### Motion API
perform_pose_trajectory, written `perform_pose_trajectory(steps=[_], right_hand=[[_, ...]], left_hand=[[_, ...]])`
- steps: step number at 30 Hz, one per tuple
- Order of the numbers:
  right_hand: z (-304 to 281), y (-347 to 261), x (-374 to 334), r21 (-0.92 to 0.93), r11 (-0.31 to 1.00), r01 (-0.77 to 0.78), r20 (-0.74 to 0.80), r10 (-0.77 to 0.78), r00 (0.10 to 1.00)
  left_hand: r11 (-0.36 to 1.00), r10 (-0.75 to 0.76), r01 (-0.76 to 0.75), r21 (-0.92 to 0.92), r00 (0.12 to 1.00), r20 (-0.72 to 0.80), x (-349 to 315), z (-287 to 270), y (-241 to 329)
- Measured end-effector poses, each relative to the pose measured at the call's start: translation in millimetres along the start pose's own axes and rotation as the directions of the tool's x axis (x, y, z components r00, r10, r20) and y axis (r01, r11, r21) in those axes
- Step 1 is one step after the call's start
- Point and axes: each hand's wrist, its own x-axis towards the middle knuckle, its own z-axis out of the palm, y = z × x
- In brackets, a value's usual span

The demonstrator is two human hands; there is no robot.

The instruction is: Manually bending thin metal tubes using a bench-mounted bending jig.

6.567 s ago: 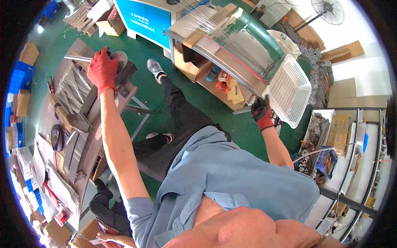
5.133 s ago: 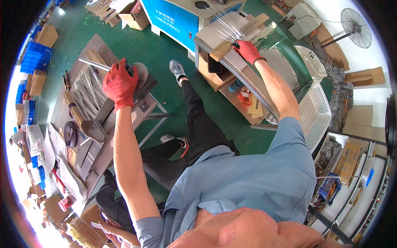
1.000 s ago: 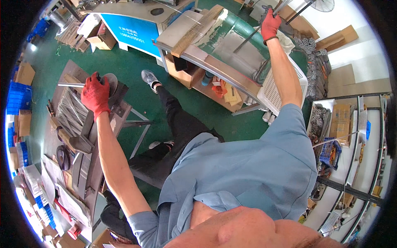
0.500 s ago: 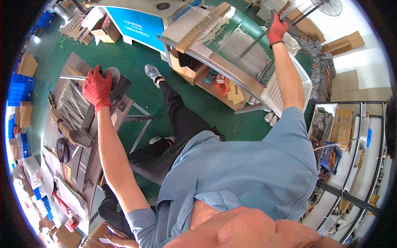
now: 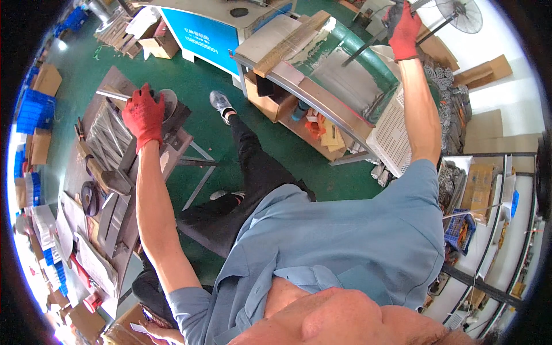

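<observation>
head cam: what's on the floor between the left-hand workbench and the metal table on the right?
Head view: green floor with the person's outstretched leg and grey shoe across it. Left hand rests on the workbench; right hand grips a rod above the table.

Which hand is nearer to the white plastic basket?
Right. The right hand grips a metal rod above the white plastic basket; the left hand rests far across on the workbench.

Two gloved hands (image 5: 144, 115) — one white basket (image 5: 394, 132)

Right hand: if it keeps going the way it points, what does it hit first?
The right hand grips a thin metal rod and points up-frame. Straight on, probably the fan beside it, though depth is unclear.
</observation>
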Motion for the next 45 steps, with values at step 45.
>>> perform_pose_trajectory(steps=[45], right_hand=[[396, -405, -277, 0.644, 0.762, -0.063, 0.743, -0.605, 0.285]], left_hand=[[0.405, -0.419, 0.11, -0.908, 0.905, -0.078, -112, -76, -106]])
